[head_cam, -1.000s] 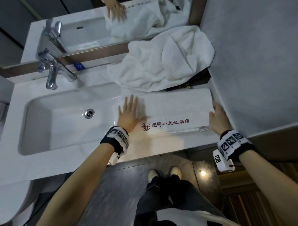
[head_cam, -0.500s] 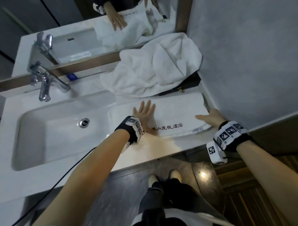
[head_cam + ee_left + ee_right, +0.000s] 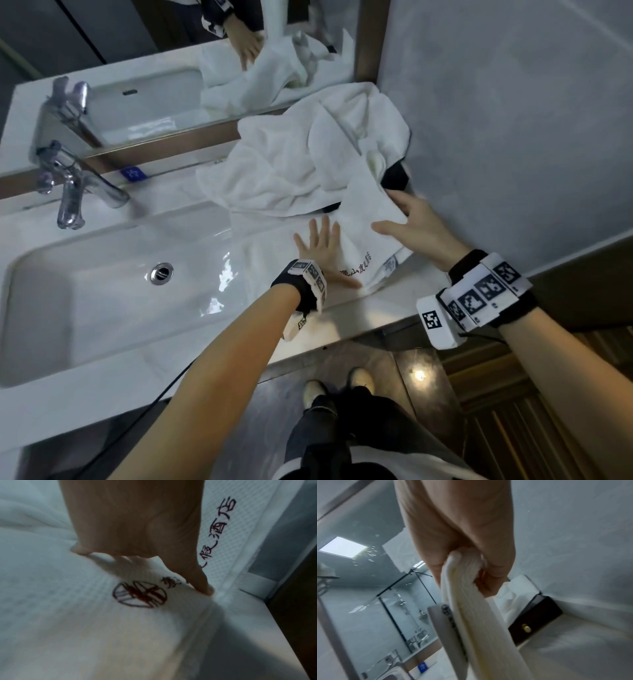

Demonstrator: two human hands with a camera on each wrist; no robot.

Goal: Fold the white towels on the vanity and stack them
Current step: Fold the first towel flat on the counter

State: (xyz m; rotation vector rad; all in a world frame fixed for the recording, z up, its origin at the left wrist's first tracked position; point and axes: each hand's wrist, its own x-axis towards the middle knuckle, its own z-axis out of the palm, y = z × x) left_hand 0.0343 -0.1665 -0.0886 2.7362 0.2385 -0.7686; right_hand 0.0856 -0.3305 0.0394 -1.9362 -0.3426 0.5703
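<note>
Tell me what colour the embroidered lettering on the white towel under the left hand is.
Dark red on the white woven towel, clearest in the left wrist view beside the left hand.

My white vanity counter [image 3: 346,308] carries the embroidered towel [image 3: 363,212], with a crumpled towel [image 3: 284,171] behind it.

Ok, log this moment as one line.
fold under way | left hand presses embroidered towel flat | right hand grips its lifted end | crumpled towel behind, unfolded
</note>
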